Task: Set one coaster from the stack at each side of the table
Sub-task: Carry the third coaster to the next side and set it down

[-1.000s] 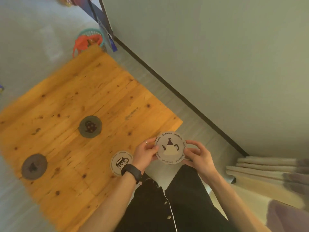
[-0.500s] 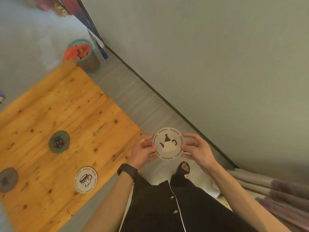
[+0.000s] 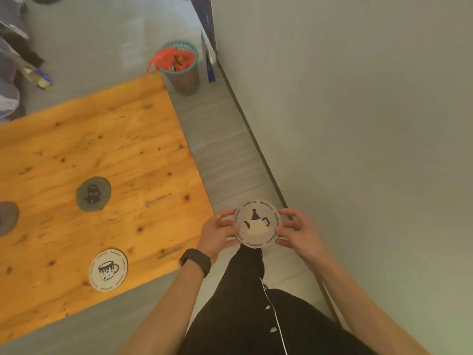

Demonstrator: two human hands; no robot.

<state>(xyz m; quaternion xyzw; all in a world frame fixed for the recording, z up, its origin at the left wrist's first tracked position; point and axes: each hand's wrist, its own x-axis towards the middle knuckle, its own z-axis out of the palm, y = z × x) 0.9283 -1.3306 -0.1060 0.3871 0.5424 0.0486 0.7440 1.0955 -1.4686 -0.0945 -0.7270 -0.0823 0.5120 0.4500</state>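
Three round printed coasters (image 3: 108, 270) lie on the orange wooden table (image 3: 153, 139); left hand (image 3: 217, 235) and right hand (image 3: 298, 233) pinch the teapot-printed coaster (image 3: 256, 224) beside its corner, probably the fourth, awaiting the unfilled side.

The bench (image 3: 122, 155) runs out of the picture at the left edge, so its far-left side cannot be seen. A grey coaster (image 3: 7, 218) lies there half cut off by that edge, its motif too blurred to tell. The green coaster (image 3: 93, 193) nearer the middle carries a dark figure that is smeared and unreadable. Dark and pale things at the upper left corner (image 3: 15, 55) are blurred and cut off; what they are cannot be told. Whether the teapot coaster (image 3: 257, 224) held between the left hand (image 3: 217, 235) and right hand (image 3: 298, 233) is one or several cannot be told.
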